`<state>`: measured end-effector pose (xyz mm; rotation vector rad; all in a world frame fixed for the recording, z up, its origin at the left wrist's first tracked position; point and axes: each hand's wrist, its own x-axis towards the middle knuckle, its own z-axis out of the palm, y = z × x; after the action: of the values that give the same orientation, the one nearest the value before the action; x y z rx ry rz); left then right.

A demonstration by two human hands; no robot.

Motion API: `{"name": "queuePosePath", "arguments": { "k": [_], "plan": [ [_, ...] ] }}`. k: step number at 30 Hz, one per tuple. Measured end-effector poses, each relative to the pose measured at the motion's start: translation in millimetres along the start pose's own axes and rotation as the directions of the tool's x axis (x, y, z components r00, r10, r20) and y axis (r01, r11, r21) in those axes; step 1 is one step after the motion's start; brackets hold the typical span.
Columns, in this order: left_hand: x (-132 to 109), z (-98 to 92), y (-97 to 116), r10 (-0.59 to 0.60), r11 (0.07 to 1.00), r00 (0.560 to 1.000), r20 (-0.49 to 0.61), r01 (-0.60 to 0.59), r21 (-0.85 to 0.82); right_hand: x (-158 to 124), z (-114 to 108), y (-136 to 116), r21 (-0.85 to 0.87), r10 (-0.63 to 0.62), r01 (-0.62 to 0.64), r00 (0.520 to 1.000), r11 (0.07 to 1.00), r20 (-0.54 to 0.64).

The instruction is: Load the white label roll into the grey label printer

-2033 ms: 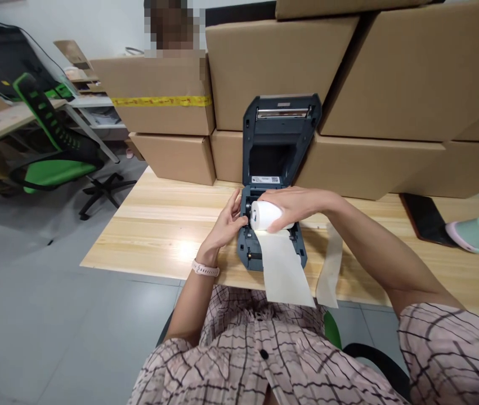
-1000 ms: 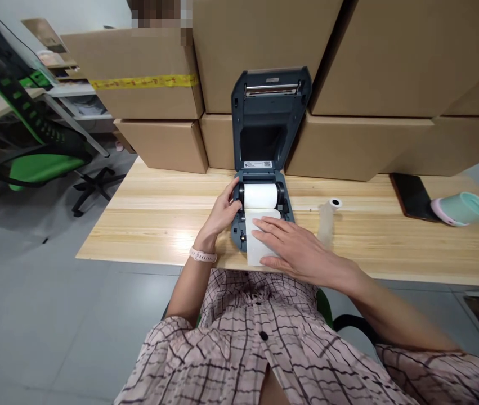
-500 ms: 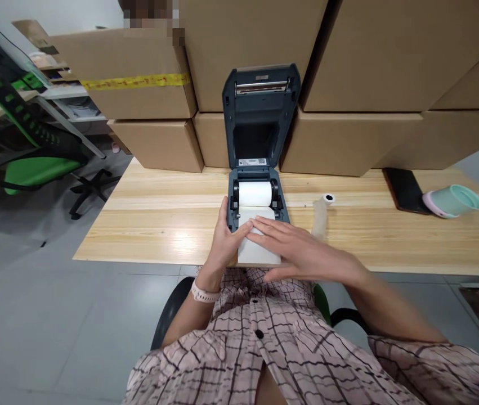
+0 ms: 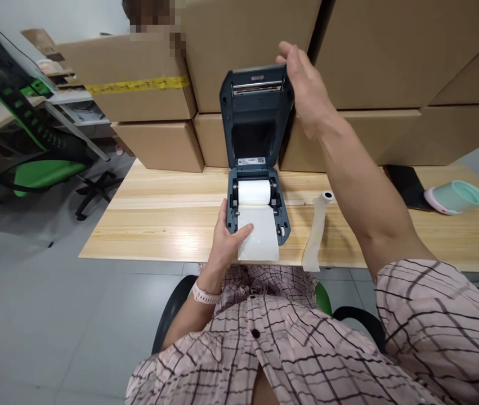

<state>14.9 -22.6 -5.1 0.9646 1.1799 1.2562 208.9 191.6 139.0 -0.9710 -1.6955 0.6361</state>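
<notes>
A dark grey label printer stands on the wooden table with its lid raised. Inside sits a white label roll, and its strip runs forward over the printer's front. My left hand grips the printer's left side, the thumb pressing the strip down and the other fingers along the outer wall. At the lid's upper right corner is my right hand, its fingers curled behind the top edge, partly hidden.
To the right lies a small paper roll, its tail hanging past the table's front edge. Beyond are a black phone and a mint-and-pink cup on its side. Cardboard boxes stack behind the printer. Part of a person's head shows above them.
My right hand has gone from the label strip up to the lid's top right corner. My left hand has stayed at the printer's left side, thumb on the strip.
</notes>
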Motion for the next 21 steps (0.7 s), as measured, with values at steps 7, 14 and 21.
{"name": "queuePosePath", "arguments": {
  "k": [7,14,21],
  "plan": [
    [-0.2,-1.0,-4.0,0.019,0.999,0.999,0.035,-0.020,0.034,-12.7,6.6,-14.3,-0.046,-0.035,0.033,0.998,0.998,-0.056],
    [-12.2,-21.9,-1.5,0.091,0.995,0.995,-0.036,-0.089,0.052,-134.3,11.0,-29.8,-0.159,-0.341,0.330,0.939,0.930,-0.048],
    [8.9,-19.1,14.1,0.082,0.996,0.997,-0.002,-0.082,0.046,-229.3,30.1,-8.4,-0.273,-0.205,0.260,0.955,0.926,0.213]
  ]
}}
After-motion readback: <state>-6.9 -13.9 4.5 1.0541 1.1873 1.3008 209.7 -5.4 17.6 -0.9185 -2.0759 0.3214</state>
